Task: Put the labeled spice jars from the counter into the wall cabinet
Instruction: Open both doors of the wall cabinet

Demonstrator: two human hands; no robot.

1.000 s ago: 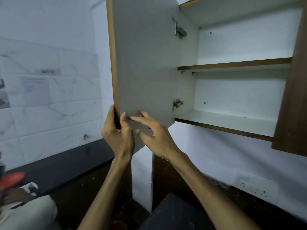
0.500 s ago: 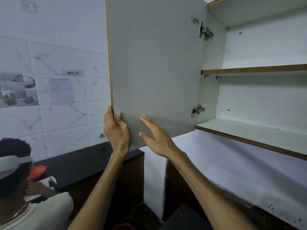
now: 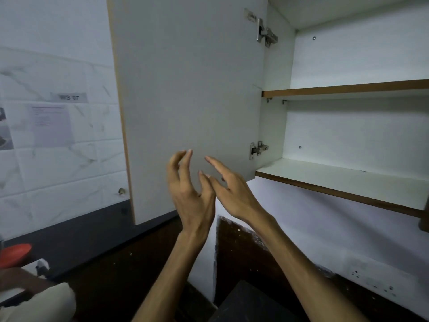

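Fingers of left hand and right hand loose, empty, before open cabinet door.

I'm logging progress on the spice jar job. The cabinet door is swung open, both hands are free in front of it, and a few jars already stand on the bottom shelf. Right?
Not quite: the head view shows the bottom shelf bare, with no jars. The rest holds: the cabinet door is open, and the left hand and right hand hold nothing.

The wall cabinet runs off the top and right edges. The "WS 07" label and paper notice are blurred; a second person's arm is cropped at left.
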